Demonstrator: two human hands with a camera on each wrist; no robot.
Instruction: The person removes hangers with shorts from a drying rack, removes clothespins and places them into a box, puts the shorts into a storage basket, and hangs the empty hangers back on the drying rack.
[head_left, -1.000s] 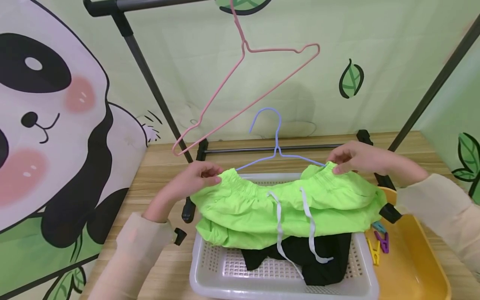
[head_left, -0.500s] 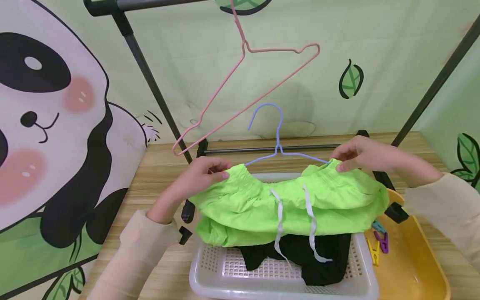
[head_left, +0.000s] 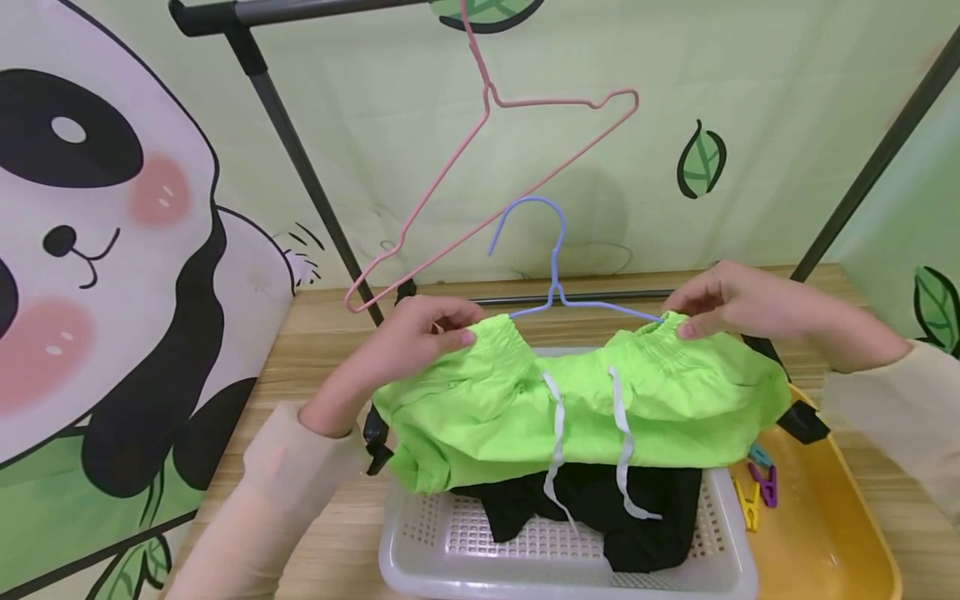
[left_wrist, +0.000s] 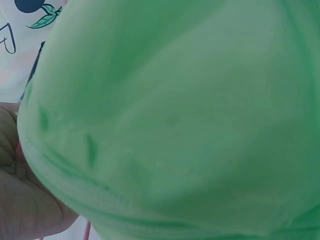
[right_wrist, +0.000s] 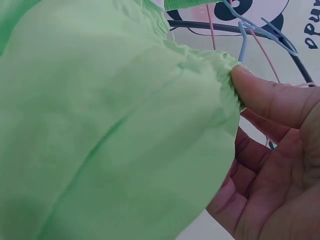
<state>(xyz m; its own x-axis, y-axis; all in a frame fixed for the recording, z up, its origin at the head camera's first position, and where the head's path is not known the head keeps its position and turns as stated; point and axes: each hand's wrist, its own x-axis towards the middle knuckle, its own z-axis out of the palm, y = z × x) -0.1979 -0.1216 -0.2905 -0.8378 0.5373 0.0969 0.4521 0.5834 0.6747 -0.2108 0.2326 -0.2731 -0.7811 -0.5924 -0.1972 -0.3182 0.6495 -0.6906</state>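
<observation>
Bright green drawstring shorts [head_left: 585, 408] are held up by the waistband between both hands, two white cords hanging at the front. A blue hanger [head_left: 555, 279] sits inside the waistband, its hook and shoulders showing above; the lower part is hidden in the cloth. My left hand [head_left: 416, 342] pinches the waistband's left end. My right hand [head_left: 757, 312] pinches the other end at the hanger's right shoulder. In the right wrist view, the thumb [right_wrist: 272, 97] presses on the gathered elastic. Green cloth fills most of the left wrist view, with part of the left hand [left_wrist: 30, 200] at the edge.
Below the shorts stands a white basket [head_left: 570, 579] with black clothing [head_left: 652, 517] in it. A yellow tray [head_left: 817, 533] at right holds several clothespins [head_left: 750, 504]. A pink hanger [head_left: 487, 108] hangs from the black rack [head_left: 322, 10] overhead.
The left hand has moved right and up, bunching the waistband inward along the hanger. The right hand has shifted slightly right and up. The blue hanger's hook has risen a little.
</observation>
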